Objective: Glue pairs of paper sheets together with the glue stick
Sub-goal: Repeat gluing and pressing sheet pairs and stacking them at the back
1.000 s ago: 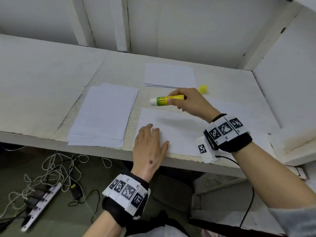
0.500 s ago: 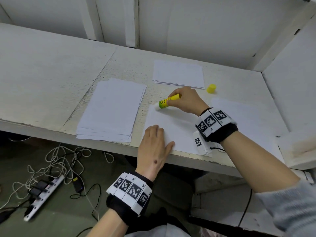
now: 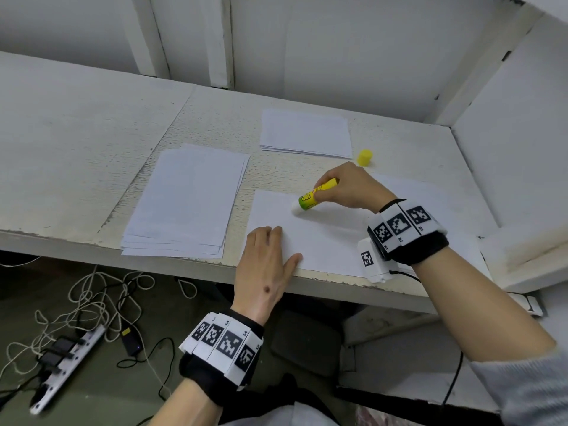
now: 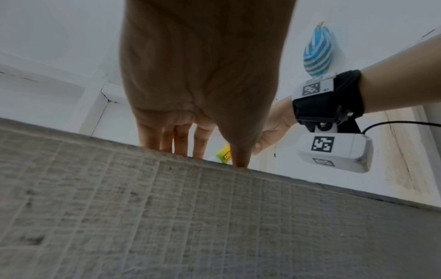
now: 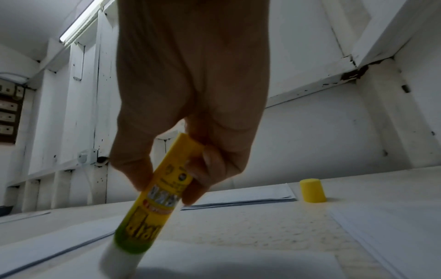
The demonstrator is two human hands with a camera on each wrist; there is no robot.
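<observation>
The right hand (image 3: pixel 347 189) pinches the yellow-and-green glue stick (image 3: pixel 316 194) between thumb and fingers, tilted, its white glue tip down on the far part of a single paper sheet (image 3: pixel 322 238) lying at the worktop's (image 3: pixel 76 149) front edge. The left hand (image 3: pixel 267 265) lies flat, fingers straight, pressing the sheet's near left corner. The yellow cap (image 3: pixel 364 157) stands apart beyond the right hand, just beside a small paper stack (image 3: pixel 305 133). A larger paper stack (image 3: pixel 187 201) lies to the left of the sheet.
</observation>
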